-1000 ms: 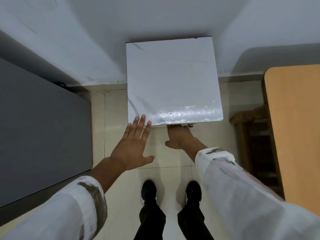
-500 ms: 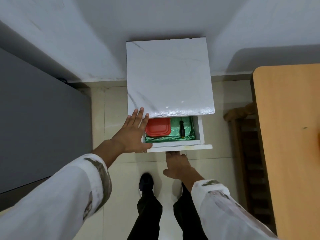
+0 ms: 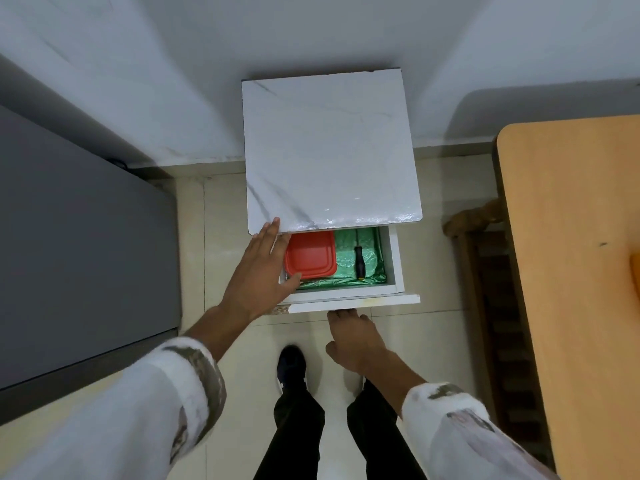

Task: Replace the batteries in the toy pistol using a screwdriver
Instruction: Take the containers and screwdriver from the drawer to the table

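Observation:
A white marble-look cabinet (image 3: 329,150) stands against the wall with its top drawer (image 3: 381,300) pulled out. On the drawer's green liner (image 3: 346,244) lie a black-handled screwdriver (image 3: 359,263) and, to its left, a red lidded container (image 3: 310,258). My left hand (image 3: 259,271) is flat and open over the drawer's left rim, with the thumb at the container's near corner. My right hand (image 3: 353,341) is below the drawer front, its fingertips hidden under the panel. No toy pistol or batteries are in view.
A wooden table (image 3: 571,237) fills the right side, with part of an orange object (image 3: 635,271) at the frame edge. A wooden chair (image 3: 485,271) stands between table and cabinet. A large grey surface (image 3: 69,237) lies left. My feet are on the tiled floor.
My right hand has pulled the shut drawer out toward me, revealing the container and screwdriver. My left hand has moved from the cabinet's front edge down onto the drawer's left rim.

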